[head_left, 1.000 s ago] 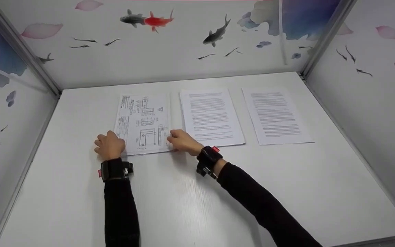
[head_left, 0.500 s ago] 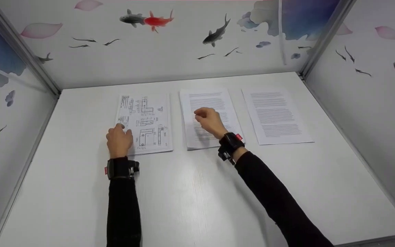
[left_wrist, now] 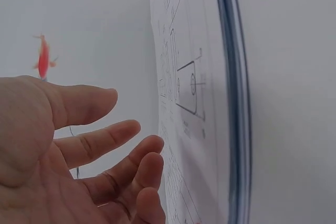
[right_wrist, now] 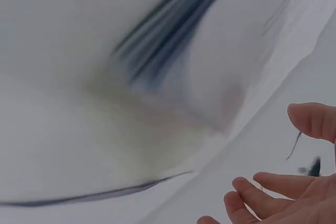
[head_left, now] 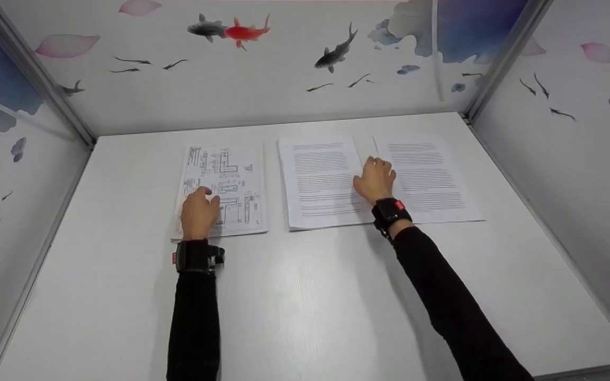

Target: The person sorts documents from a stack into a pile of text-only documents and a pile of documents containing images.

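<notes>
A stack of sheets with a technical drawing (head_left: 233, 185) on top lies at the left of the table. My left hand (head_left: 199, 214) is over its lower left part, fingers loosely bent and nothing held. The left wrist view shows that hand's fingertips close over the printed sheet (left_wrist: 184, 93). In the middle lies a stack of text pages (head_left: 321, 180), and to its right another set of text pages (head_left: 429, 182). My right hand (head_left: 375, 180) hovers over the gap between these two. Its fingers are spread and relaxed in the right wrist view, holding nothing.
The white table (head_left: 294, 296) extends in front of the papers. A back wall (head_left: 262, 90) printed with fish closes off the far side, and panels stand at left and right. Each wrist wears a black strapped camera (head_left: 391, 211).
My right hand has left the edge of the drawing stack and moved right, across the middle stack to the gap. My left hand has slid right, from the stack's left edge onto the drawing.
</notes>
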Action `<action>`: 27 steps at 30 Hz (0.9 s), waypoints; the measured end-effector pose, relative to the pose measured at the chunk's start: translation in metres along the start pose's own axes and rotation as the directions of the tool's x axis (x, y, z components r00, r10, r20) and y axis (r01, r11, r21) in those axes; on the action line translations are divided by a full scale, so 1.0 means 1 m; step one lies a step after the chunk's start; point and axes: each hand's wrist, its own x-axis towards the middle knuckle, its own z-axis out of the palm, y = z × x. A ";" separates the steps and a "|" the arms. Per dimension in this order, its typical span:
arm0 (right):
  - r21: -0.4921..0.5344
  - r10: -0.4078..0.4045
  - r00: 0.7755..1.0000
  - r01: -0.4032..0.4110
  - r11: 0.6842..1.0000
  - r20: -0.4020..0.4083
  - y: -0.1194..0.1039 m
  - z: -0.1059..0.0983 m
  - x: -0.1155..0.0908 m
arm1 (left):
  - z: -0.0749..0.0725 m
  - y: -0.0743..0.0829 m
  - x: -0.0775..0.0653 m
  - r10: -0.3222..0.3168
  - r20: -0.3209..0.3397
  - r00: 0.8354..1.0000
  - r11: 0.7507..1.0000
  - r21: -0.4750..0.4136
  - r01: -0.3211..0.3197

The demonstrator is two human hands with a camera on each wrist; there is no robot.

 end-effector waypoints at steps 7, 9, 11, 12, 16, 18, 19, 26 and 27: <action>-0.130 0.175 0.982 -0.165 0.978 0.070 0.046 -0.008 0.004 | 0.005 0.008 -0.002 0.023 0.042 0.999 0.999 -0.037 -0.021; -0.154 0.223 0.968 -0.204 0.967 0.115 0.055 -0.010 0.003 | 0.006 0.009 -0.002 0.032 0.052 0.998 0.999 -0.035 -0.030; -0.161 0.260 0.952 -0.235 0.959 0.163 0.061 -0.014 0.003 | 0.005 0.010 -0.003 0.038 0.060 0.997 0.999 -0.035 -0.036; -0.160 0.269 0.945 -0.241 0.957 0.185 0.063 -0.016 0.004 | 0.005 0.010 -0.003 0.040 0.066 0.997 0.999 -0.036 -0.038; -0.167 0.257 0.943 -0.224 0.960 0.213 0.067 -0.022 0.004 | 0.003 0.010 -0.001 0.050 0.060 0.997 0.998 -0.037 -0.047; -0.174 0.231 0.952 -0.198 0.965 0.202 0.066 -0.023 0.005 | 0.002 0.010 -0.001 0.052 0.054 0.997 0.998 -0.040 -0.050; -0.179 0.218 0.956 -0.184 0.967 0.196 0.066 -0.022 0.006 | 0.001 0.010 -0.001 0.053 0.053 0.997 0.998 -0.042 -0.050; -0.289 0.062 0.991 -0.026 0.957 0.116 0.067 -0.014 0.005 | 0.001 0.012 -0.003 0.059 0.126 0.990 0.998 -0.039 -0.055; -0.311 0.033 0.995 -0.001 0.950 0.097 0.067 -0.014 0.004 | 0.000 0.011 -0.003 0.061 0.132 0.989 0.998 -0.038 -0.056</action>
